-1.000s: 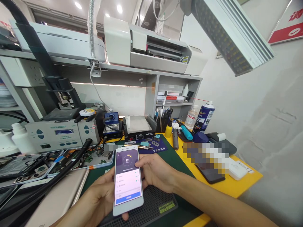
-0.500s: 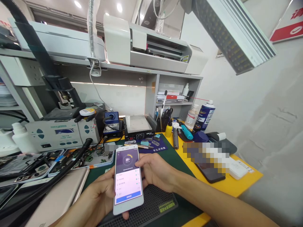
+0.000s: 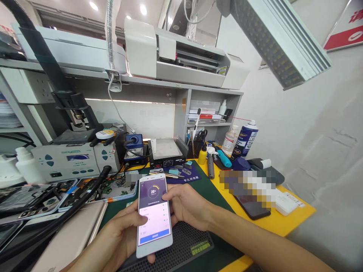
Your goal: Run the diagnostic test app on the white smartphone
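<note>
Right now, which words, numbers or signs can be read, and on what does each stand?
"20": on the screen of the phone, in the left hand.
Other lines on that screen: too small to read.
White characters on the blue mat: too blurred.
Yellow print on the black mat: too small.
Label on the spray can: blurred.
White character on the red sign: cut off.

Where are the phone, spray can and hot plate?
phone [image 3: 154, 217]: head view, on the lit screen.
spray can [image 3: 245, 139]: head view, on the blue body.
hot plate [image 3: 165, 147]: head view, on the grey top surface.
</note>
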Tool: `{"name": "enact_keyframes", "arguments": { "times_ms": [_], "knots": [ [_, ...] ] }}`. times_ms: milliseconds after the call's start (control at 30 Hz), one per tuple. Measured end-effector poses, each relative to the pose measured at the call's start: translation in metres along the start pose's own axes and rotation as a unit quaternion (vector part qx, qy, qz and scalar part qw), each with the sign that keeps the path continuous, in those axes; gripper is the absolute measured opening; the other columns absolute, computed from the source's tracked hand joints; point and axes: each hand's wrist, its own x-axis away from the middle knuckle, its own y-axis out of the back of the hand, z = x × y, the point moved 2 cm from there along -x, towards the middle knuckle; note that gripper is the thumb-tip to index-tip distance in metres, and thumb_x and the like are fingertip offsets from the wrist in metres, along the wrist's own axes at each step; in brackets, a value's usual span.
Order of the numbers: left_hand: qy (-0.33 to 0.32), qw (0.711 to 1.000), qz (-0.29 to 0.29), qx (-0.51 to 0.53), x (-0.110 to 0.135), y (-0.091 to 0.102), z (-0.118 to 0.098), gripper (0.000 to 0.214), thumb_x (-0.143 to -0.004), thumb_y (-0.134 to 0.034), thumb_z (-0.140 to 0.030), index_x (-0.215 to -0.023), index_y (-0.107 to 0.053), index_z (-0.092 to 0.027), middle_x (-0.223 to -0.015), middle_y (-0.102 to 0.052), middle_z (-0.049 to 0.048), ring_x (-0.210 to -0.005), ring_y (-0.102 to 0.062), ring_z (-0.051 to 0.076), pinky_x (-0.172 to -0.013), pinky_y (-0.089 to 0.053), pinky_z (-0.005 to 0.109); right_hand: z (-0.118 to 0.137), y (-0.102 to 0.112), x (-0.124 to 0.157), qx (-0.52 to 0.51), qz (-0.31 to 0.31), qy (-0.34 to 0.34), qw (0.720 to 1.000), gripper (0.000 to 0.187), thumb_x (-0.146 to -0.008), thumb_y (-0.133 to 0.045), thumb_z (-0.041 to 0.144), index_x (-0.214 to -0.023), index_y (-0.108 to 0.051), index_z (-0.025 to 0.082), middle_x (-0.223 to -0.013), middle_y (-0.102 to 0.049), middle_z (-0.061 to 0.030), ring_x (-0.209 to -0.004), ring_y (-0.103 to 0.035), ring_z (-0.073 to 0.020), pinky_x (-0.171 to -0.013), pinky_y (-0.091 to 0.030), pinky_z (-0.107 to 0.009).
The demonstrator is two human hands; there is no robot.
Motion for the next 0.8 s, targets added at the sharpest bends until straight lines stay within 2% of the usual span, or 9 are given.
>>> {"name": "enact_keyframes", "arguments": {
  "times_ms": [100,233,333,433,600,700,800],
  "knots": [
    [-0.008,1.0,-0.016,-0.016,-0.0009,0.0,0.0025,0.082,-0.083,-0.059,-0.016,-0.156,-0.024,-0.021,-0.091,-0.076,0.01,-0.071,-0.07,0.028,-0.047,-0.056,0.036,0.0,0.0003,-0.0002,-0.001,0.001,0.003,1.0,0.03,-0.068,-0.058,0.03,-0.096,-0.059,0.018,-0.087,-0.068,-0.0074,-0.08,-0.063,-0.0261,-0.068,-0.049,-0.038],
    [-0.022,0.999,0.002,-0.042,-0.0002,0.0001,0.0039,0.095,-0.07,-0.063,-0.002,-0.155,-0.03,-0.029,-0.109,-0.075,0.0096,-0.074,-0.07,0.026,-0.051,-0.057,0.035,-0.0004,0.0004,0.0001,0.0,0.003,0.005,1.0,0.031,-0.068,-0.059,0.031,-0.096,-0.059,0.018,-0.087,-0.068,-0.0074,-0.082,-0.063,-0.0267,-0.069,-0.049,-0.039],
    [-0.03,0.998,0.019,-0.048,0.0016,-0.001,0.003,0.1,-0.065,-0.063,-0.002,-0.155,-0.031,-0.032,-0.11,-0.075,0.0079,-0.073,-0.067,0.023,-0.053,-0.055,0.033,0.0,-0.0001,0.0007,0.002,0.007,0.007,1.0,0.031,-0.068,-0.059,0.031,-0.097,-0.058,0.018,-0.087,-0.068,-0.0073,-0.083,-0.064,-0.0275,-0.07,-0.049,-0.039],
    [-0.021,0.998,0.028,-0.06,0.0023,-0.0019,0.0018,0.109,-0.062,-0.062,-0.002,-0.158,-0.021,-0.031,-0.103,-0.074,0.0065,-0.077,-0.066,0.025,-0.055,-0.054,0.033,0.0003,-0.0003,0.0013,0.004,0.002,0.004,1.0,0.03,-0.07,-0.059,0.032,-0.097,-0.058,0.019,-0.087,-0.067,-0.0069,-0.085,-0.064,-0.0277,-0.073,-0.049,-0.041],
    [-0.008,0.997,0.029,-0.073,0.0019,-0.0018,0.0002,0.121,-0.059,-0.063,-0.005,-0.159,0.001,-0.03,-0.105,-0.071,0.0071,-0.087,-0.067,0.03,-0.058,-0.052,0.036,-0.0005,-0.0002,0.0009,0.002,0.001,0.006,1.0,0.03,-0.071,-0.058,0.03,-0.098,-0.059,0.018,-0.086,-0.067,-0.0071,-0.084,-0.063,-0.0276,-0.071,-0.049,-0.04],
    [-0.007,0.997,0.031,-0.075,0.002,-0.0018,-0.0002,0.121,-0.059,-0.062,-0.005,-0.158,0.005,-0.03,-0.103,-0.07,0.0078,-0.091,-0.067,0.033,-0.058,-0.052,0.036,-0.0003,0.0001,0.0007,0.0,0.001,0.008,1.0,0.028,-0.071,-0.056,0.028,-0.097,-0.059,0.018,-0.086,-0.067,-0.0078,-0.082,-0.063,-0.0276,-0.069,-0.049,-0.039],
    [-0.014,0.996,0.037,-0.075,0.002,-0.002,0.0,0.119,-0.06,-0.059,-0.005,-0.158,0.005,-0.029,-0.101,-0.07,0.0072,-0.083,-0.066,0.029,-0.059,-0.053,0.037,0.0004,-0.0001,0.0011,0.001,0.001,0.007,1.0,0.026,-0.073,-0.056,0.027,-0.096,-0.059,0.017,-0.088,-0.067,-0.0082,-0.082,-0.063,-0.0271,-0.07,-0.049,-0.04]
  ]
}}
